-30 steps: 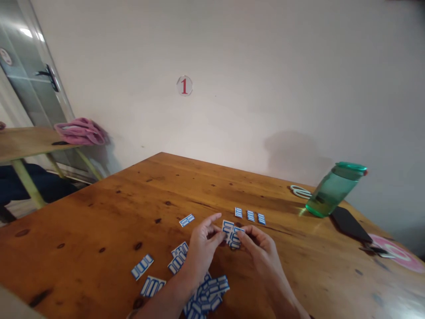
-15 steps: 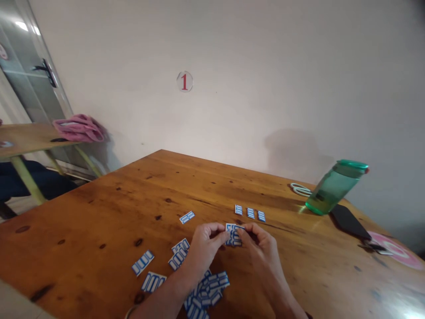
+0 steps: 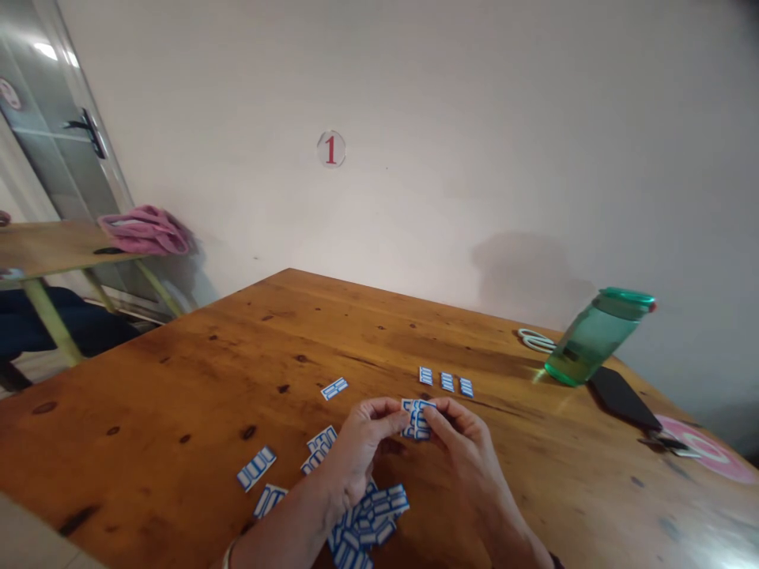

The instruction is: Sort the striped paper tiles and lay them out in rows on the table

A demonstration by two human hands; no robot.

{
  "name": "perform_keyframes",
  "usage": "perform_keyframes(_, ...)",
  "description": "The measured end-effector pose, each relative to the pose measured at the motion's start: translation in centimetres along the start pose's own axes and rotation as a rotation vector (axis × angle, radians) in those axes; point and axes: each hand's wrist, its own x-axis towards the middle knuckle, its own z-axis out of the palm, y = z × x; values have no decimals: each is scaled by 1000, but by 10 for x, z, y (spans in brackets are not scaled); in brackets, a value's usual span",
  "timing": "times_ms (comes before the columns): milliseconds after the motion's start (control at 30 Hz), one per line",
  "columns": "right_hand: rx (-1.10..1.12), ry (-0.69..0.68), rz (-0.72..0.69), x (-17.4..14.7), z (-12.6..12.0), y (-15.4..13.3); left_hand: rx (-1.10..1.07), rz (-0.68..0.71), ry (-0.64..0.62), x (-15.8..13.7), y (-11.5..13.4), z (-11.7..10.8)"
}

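Observation:
Small white cards (image 3: 418, 420) printed with blue bars are pinched between both my hands above the wooden table; they overlap, and I cannot tell how many there are. My left hand (image 3: 368, 438) is closed on their left edge, thumb in front. Closed on their right side is my right hand (image 3: 466, 435), its thumb over the front. Beneath my left forearm lies a loose pile of similar cards (image 3: 371, 518), partly hidden. More lie left of it, among them one card (image 3: 257, 468). Beyond my hands, three short cards (image 3: 447, 382) form a row, and a single card (image 3: 334, 388) lies farther left.
A green bottle (image 3: 598, 336) stands at the right, beside a black phone-like slab (image 3: 622, 397), a white cable loop (image 3: 535, 340) and a pink disc (image 3: 705, 446). The wall (image 3: 415, 213) borders the table's (image 3: 332, 316) far edge. Pink cloth (image 3: 145, 231) rests on another table.
My left wrist and forearm have turned slightly, covering more of the cards at the lower left. The held cards have shifted only a little between my fingers.

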Motion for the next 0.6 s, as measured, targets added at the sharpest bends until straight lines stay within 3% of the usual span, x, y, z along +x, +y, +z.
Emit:
perform_keyframes(233,109,-55,52,-1,1,-4,-79,-91,-49,-2,1,-1)
perform_keyframes(433,-61,27,-21,1,2,1,303,150,-19,2,0,2)
perform_keyframes(600,-149,70,-77,0,3,3,384,198,28,4,-3,1)
